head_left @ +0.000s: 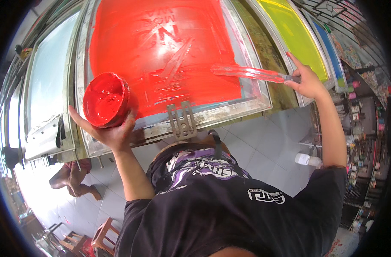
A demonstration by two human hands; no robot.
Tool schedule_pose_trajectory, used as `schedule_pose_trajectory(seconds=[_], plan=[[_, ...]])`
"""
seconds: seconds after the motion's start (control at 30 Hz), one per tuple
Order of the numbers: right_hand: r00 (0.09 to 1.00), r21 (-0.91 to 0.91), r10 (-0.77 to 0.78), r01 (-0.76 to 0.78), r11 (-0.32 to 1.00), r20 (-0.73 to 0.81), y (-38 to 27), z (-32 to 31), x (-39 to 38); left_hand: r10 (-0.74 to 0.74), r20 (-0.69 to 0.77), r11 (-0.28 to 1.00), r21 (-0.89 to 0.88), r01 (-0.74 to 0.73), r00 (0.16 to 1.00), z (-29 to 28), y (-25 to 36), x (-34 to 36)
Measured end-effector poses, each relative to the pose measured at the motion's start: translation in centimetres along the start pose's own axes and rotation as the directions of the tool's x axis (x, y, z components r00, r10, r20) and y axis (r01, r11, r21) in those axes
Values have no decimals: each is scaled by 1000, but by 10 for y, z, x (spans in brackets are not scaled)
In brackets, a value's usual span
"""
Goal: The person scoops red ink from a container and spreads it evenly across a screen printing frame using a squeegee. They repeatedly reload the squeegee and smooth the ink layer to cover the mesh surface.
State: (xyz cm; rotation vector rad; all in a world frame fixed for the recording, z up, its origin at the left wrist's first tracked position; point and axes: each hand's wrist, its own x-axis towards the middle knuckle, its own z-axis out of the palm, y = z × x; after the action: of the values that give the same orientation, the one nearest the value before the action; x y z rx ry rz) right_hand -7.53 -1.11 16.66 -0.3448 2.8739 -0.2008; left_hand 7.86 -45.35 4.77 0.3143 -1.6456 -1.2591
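Observation:
My left hand holds up a round tub of wet red ink, thumb and fingers spread around its lower side. The tub is tilted so its mouth shows. My right hand grips the dark end of a long flat spatula, index finger stretched out. Red ink coats the blade, and its far end lies over the red screen. That printing screen in its metal frame is covered in red ink, with streaks across the middle. Faint lettering shows through the ink.
A metal hinge clamp sits at the frame's near edge. A yellow screen stands to the right, a pale screen to the left. Another person's legs show at lower left, near a stool. A white bottle is on the right.

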Motion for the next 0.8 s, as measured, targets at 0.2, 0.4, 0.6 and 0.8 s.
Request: schedule_pose_trajectory(seconds=[0.2, 0.4, 0.6, 0.8], plan=[[982, 37, -181, 179, 983, 57, -45, 17, 39, -23, -78, 1000, 16, 24, 997, -18, 14, 2], [948, 150, -307, 291, 945, 90, -104, 39, 62, -47, -158, 996, 73, 59, 986, -41, 17, 1], [917, 412, -398, 355, 839, 21, -124, 50, 73, 21, -148, 986, 168, 4, 989, -54, 10, 0], [872, 480, -441, 487, 730, -213, -130, 19, 51, -23, -77, 997, 73, 29, 997, -32, 24, 2]])
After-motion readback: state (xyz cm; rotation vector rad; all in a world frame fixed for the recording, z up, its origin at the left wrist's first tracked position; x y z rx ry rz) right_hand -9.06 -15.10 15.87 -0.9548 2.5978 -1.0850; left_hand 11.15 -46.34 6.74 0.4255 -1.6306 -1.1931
